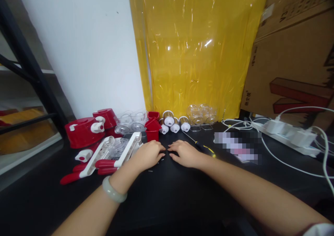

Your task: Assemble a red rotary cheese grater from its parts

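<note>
Grips were half-curled, contents unclear; left hand [150, 155], right hand [187, 154] nearly met; screwdriver [203, 147] lay beside right, cylinders [169, 119] near tabletop's [167, 201] back edge.

One Head-Worn View, Forward and Down

The camera looked from the person's head, above a flat black tabletop [167, 197], facing forward and tilted down. The bare left hand [150, 154] and bare right hand [184, 154] appeared mid-frame, nearer to it than the glossy yellow plastic sheet [193, 55] and the smooth white panel [88, 48] behind. A printed brown cardboard box [292, 58] bounded the view on the right.
</note>
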`<control>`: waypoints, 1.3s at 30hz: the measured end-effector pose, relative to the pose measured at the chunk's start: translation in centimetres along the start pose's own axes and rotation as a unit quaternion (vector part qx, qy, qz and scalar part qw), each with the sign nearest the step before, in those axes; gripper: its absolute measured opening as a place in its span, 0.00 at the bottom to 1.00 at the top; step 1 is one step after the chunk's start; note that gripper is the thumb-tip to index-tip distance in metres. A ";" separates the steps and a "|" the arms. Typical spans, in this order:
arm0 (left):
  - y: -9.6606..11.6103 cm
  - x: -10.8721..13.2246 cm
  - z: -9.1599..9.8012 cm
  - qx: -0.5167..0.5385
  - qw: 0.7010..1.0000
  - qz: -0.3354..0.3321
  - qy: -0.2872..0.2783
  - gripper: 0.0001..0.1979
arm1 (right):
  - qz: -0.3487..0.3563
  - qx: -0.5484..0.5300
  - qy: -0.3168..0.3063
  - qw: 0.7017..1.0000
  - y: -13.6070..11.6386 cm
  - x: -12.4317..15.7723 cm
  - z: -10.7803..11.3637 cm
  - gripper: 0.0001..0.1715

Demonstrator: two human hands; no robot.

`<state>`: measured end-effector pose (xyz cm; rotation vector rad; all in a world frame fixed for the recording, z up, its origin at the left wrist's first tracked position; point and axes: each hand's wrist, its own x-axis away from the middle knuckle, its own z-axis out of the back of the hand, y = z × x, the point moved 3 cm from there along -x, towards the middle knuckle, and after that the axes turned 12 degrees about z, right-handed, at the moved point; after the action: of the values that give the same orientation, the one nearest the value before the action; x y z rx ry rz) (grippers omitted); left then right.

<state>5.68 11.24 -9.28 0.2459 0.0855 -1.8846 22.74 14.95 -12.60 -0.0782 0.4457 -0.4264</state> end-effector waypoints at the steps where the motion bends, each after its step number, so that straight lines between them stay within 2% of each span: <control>1: 0.1 0.0 0.0 -0.001 1.000 0.001 0.000 0.12 | 0.001 0.000 0.000 1.000 0.0 0.0 0.0 0.20; 12: 0.4 0.0 0.2 0.003 1.000 -0.011 -0.006 0.13 | -0.007 0.000 -0.008 1.000 -0.1 0.0 0.2 0.22; 27: 0.5 -0.1 0.2 -0.018 1.000 0.006 -0.002 0.13 | -0.006 0.003 -0.003 1.000 -0.3 0.1 0.4 0.20; 30: 0.0 -0.1 2.0 -0.077 0.992 0.069 0.079 0.12 | -0.008 0.007 -0.004 1.000 -0.3 0.1 0.4 0.20; 32: -0.8 0.3 3.9 -0.137 0.967 0.150 0.155 0.16 | -0.008 0.009 -0.003 1.000 -0.3 0.1 0.4 0.19; 34: -2.0 1.0 5.9 -0.178 0.932 0.242 0.201 0.18 | -0.008 0.007 -0.004 1.000 -0.4 0.0 0.5 0.19; 36: -3.2 1.7 7.2 -0.191 0.908 0.319 0.193 0.21 | -0.014 0.004 -0.006 1.000 -0.4 0.0 0.5 0.20; 39: -4.7 2.2 7.8 -0.163 0.890 0.405 0.132 0.26 | -0.021 0.003 -0.008 1.000 -0.5 0.0 0.5 0.21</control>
<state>-0.41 9.31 -2.41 0.2524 0.4157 -0.9722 22.80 14.48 -12.04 -0.0850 0.4273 -0.4672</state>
